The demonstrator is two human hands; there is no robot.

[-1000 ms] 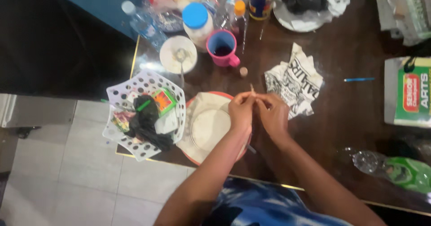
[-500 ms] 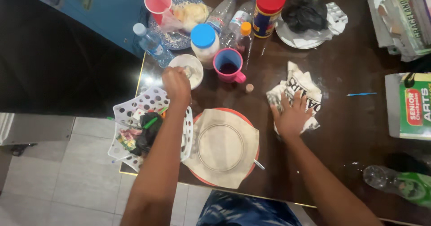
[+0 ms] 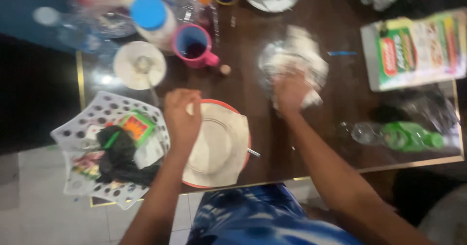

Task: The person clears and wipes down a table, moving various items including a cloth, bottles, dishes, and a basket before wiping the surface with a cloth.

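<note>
Flatbread [image 3: 216, 145], draped over the red-rimmed plate [image 3: 242, 150] at the near table edge, is pinched at its upper-left rim by the curled fingers of the left hand [image 3: 182, 116], while crumpled newspaper [image 3: 296, 60], well apart rightward, is pressed under the spread right hand [image 3: 290, 90].

One pink mug [image 3: 194, 45], one basket [image 3: 82, 133], two hands [image 3: 182, 116].
</note>
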